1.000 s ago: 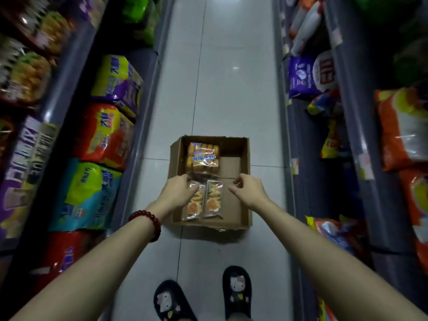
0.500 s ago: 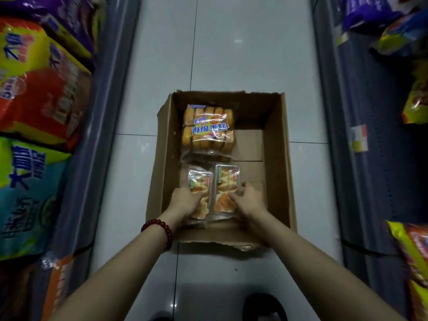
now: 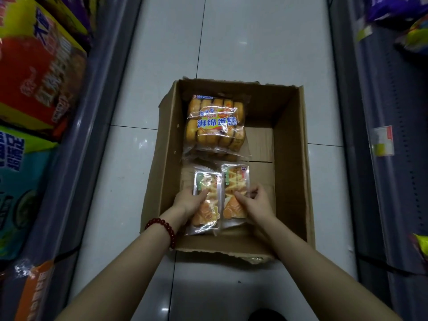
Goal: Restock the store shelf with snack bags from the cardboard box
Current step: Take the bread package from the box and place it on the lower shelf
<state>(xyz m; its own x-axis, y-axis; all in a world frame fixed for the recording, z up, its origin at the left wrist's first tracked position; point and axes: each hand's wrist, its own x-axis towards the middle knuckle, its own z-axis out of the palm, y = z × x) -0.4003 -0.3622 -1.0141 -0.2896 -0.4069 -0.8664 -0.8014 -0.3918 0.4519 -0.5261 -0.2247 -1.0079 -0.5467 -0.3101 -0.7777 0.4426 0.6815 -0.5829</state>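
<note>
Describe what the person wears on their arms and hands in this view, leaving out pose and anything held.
Both forearms are bare, with no sleeves in view. The left hand and right hand have no gloves, and no rings can be made out. The only thing worn is a bracelet of round dark red beads around the left wrist. The right wrist carries nothing.

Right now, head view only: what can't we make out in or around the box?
- Under the sponge cake bag: more wrapping edges show below it, count hidden.
- Two small snack packs: print too blurred to read; the left hand and right hand cover their lower parts.
- Grip: whether the fingers pinch the packs or only rest on them is unclear.
- Cardboard box near wall: its inside face is hidden.
</note>
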